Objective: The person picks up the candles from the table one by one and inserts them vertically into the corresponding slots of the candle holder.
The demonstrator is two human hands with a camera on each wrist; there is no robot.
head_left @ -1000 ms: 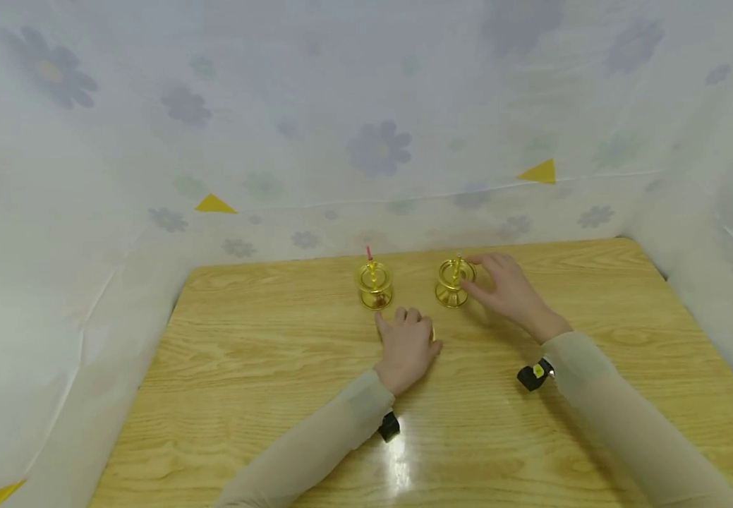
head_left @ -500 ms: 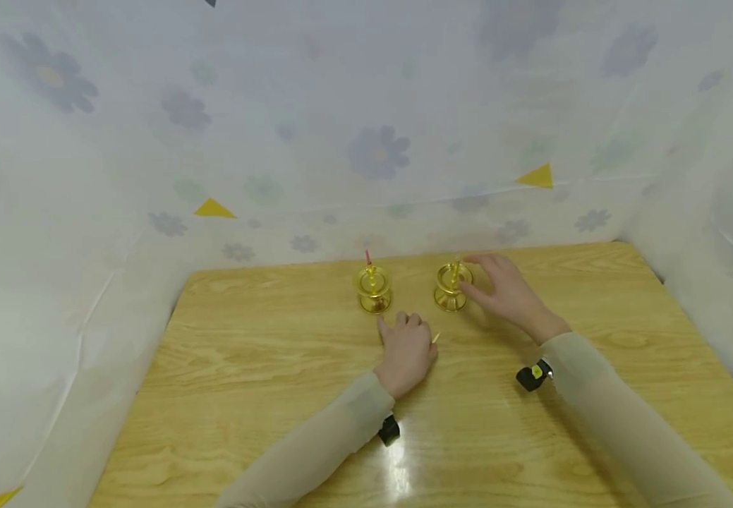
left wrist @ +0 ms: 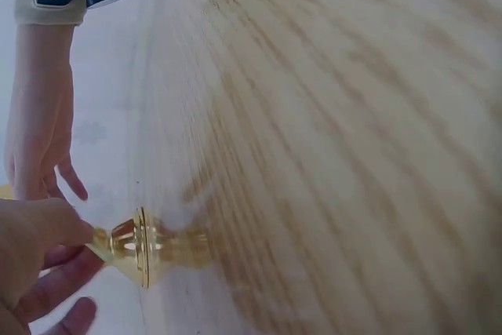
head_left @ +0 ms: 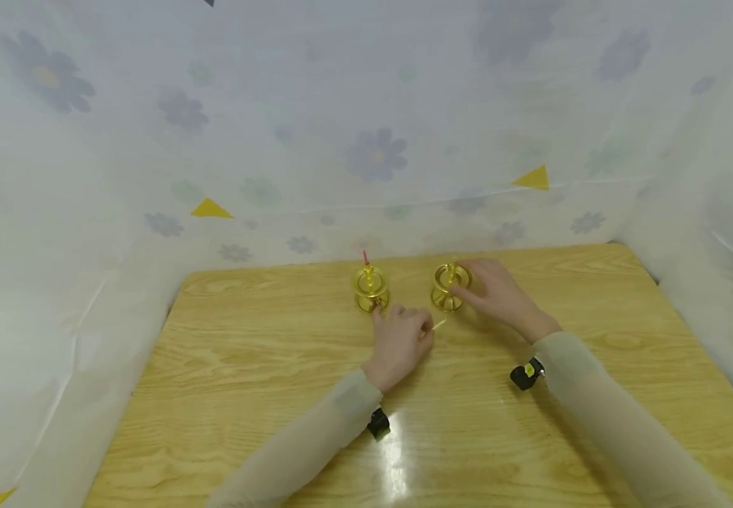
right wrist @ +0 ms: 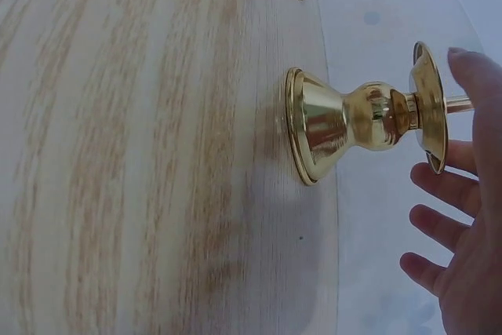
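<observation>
Two golden candle holders stand at the far side of the wooden table [head_left: 245, 367]. The left holder [head_left: 369, 289] carries a thin red candle [head_left: 365, 257]. The right holder [head_left: 446, 289] [right wrist: 353, 119] has a yellow pin on top. My left hand [head_left: 399, 339] lies just in front of the left holder, fingers curled, pinching a thin pale stick [head_left: 439, 324] that pokes out to the right. My right hand [head_left: 496, 293] [right wrist: 463, 217] reaches the right holder's top dish with spread fingers beside its rim. In the left wrist view a golden holder [left wrist: 149, 245] meets my fingertips [left wrist: 47, 229].
A white sheet with flower print [head_left: 366, 141] closes off the back and both sides of the table. Yellow triangles [head_left: 534, 178] are stuck on it. Black cameras sit on both wrists [head_left: 525, 374]. The near half of the table shows a glare patch [head_left: 394, 458].
My left hand has slid forward toward the left holder, and the thin stick's tip now shows beside it. My right hand has drawn closer to the right holder's dish.
</observation>
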